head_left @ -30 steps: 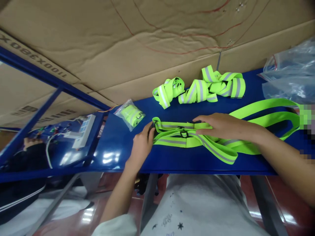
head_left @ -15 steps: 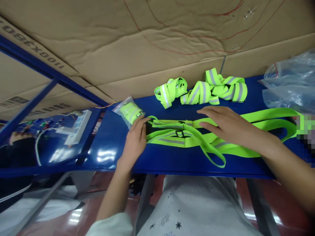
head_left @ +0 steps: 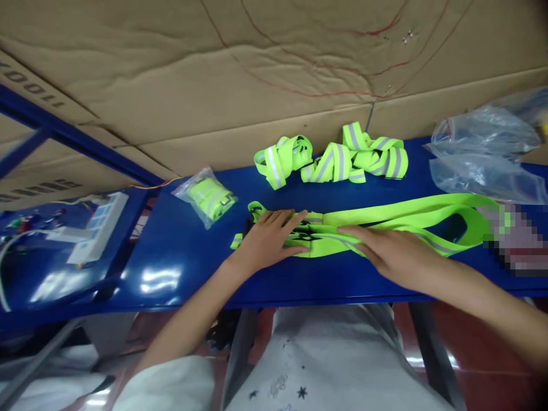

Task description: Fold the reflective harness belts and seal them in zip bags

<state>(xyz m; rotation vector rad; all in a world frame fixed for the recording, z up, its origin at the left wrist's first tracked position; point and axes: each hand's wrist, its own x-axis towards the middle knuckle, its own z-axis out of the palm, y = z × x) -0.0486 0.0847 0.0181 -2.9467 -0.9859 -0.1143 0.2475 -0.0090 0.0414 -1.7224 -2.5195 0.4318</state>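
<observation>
My left hand (head_left: 269, 237) and right hand (head_left: 391, 254) both lie open, palms flat on the neon strap (head_left: 406, 214). They pin its folded layers to the blue table (head_left: 192, 268) near the front edge, so nothing springs apart.

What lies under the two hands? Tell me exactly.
The left hand and right hand press flat on a neon yellow reflective strap lying on the blue table. A black buckle shows between them; the strap beneath the palms is covered.
</observation>
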